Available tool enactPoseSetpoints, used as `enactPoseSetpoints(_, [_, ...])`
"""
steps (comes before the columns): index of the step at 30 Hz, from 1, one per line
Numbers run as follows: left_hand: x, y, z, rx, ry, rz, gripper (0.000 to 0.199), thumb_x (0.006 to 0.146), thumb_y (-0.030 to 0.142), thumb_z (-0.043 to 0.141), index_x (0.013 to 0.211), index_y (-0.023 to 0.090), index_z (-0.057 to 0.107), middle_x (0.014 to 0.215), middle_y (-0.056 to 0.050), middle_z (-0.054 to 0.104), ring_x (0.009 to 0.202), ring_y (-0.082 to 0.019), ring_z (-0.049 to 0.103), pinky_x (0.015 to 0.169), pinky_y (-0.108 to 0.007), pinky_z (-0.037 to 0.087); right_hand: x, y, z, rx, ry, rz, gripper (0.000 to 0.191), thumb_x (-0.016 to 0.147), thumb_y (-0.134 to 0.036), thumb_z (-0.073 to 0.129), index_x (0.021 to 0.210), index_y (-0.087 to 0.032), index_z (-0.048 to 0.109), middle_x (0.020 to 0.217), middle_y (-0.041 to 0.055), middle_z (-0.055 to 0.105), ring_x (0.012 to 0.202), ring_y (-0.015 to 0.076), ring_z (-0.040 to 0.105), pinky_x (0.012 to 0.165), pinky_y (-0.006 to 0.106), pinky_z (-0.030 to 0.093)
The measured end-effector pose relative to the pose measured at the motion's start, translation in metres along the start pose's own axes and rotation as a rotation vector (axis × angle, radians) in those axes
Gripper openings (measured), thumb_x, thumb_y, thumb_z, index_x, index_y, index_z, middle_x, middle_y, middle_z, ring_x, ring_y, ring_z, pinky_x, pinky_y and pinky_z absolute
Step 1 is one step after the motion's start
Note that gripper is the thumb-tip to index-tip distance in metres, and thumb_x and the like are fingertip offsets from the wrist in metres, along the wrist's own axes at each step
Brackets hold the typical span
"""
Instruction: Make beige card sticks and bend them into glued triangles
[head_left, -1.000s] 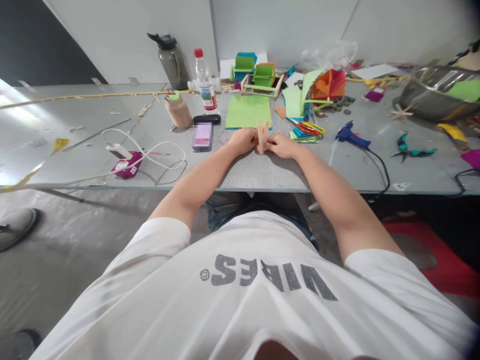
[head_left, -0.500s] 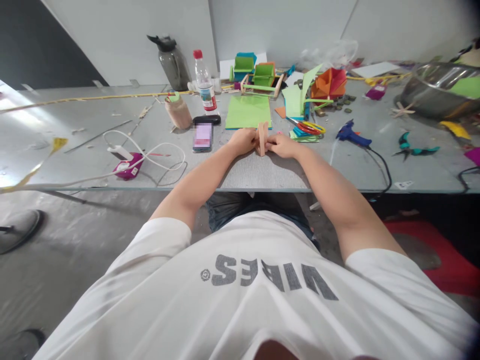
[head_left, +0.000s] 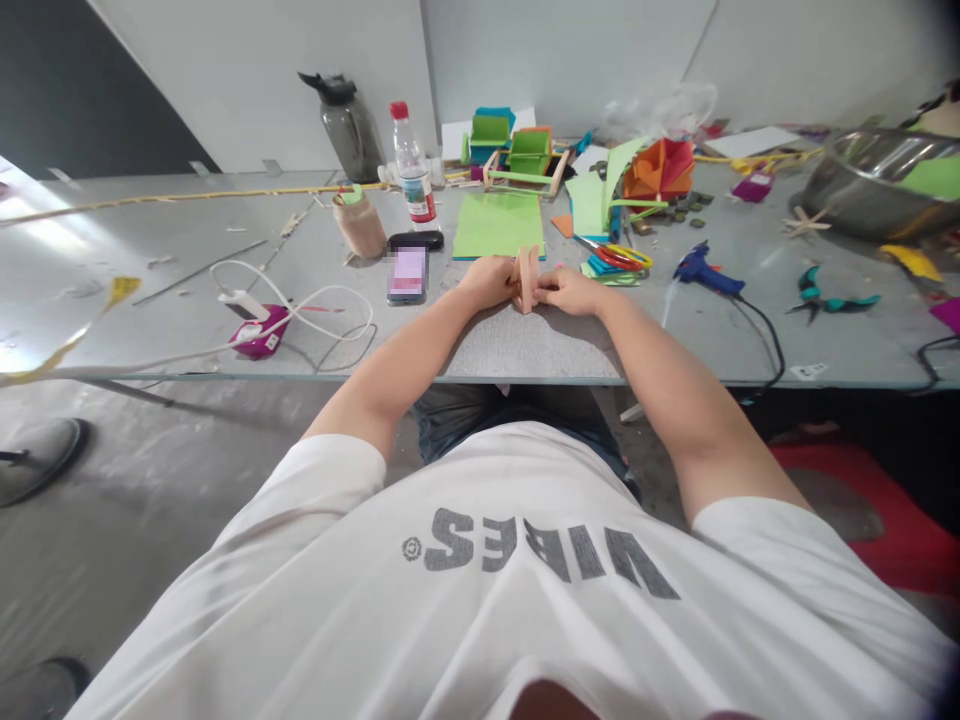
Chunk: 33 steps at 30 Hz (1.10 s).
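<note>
Between my hands, at the middle of the table, a few flat wooden craft sticks [head_left: 528,280] stand together in a small bundle or frame. My left hand [head_left: 491,282] is closed on the left side of these sticks, its fingertips partly hidden behind them. From the right, my right hand [head_left: 568,290] pinches the sticks with thumb and fingers. Just beyond lies a stack of green paper [head_left: 498,225]. Scissors with red and yellow handles [head_left: 619,255] rest on coloured paper right of my right hand.
Left of the paper are a phone [head_left: 408,272], a pot of sticks [head_left: 359,225] and a plastic bottle [head_left: 417,180]. To the right lie a blue glue gun [head_left: 709,270], pliers [head_left: 829,298] and a metal bowl [head_left: 870,190]. A white cable [head_left: 296,300] loops at left.
Both hands keep their hold on the sticks with hardly any movement. The whole view has shifted very slightly.
</note>
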<state>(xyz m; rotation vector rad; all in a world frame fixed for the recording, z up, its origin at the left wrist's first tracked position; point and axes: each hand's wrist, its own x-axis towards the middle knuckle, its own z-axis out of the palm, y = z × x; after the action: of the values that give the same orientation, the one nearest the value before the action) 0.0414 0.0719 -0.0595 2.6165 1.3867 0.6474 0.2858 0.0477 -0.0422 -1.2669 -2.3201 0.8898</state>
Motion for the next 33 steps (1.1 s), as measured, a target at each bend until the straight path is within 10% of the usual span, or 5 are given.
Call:
enactPoseSetpoints(23, [-0.005, 0.011, -0.012, 0.002, -0.017, 0.008, 0.017, 0.098, 0.026, 0.073, 0.081, 0.023, 0.075, 0.093, -0.011, 0.081, 0.089, -0.028, 0.074, 0.087, -0.042, 0.054, 0.01, -0.011, 0.025, 0.277, 0.345, -0.01, 0.075, 0.108, -0.1, 0.059, 0.097, -0.027, 0.072, 0.094, 0.0102, 0.074, 0.094, 0.0313, 0.071, 0.098, 0.051, 0.068])
enactPoseSetpoints(33, [-0.007, 0.006, -0.008, -0.024, -0.043, 0.005, 0.02, 0.102, 0.027, 0.07, 0.094, 0.023, 0.087, 0.107, -0.013, 0.089, 0.101, -0.031, 0.081, 0.092, -0.042, 0.057, 0.008, -0.008, 0.024, 0.253, 0.293, -0.022, 0.069, 0.112, -0.092, 0.065, 0.088, -0.027, 0.071, 0.088, 0.0095, 0.075, 0.088, 0.0307, 0.073, 0.091, 0.049, 0.069])
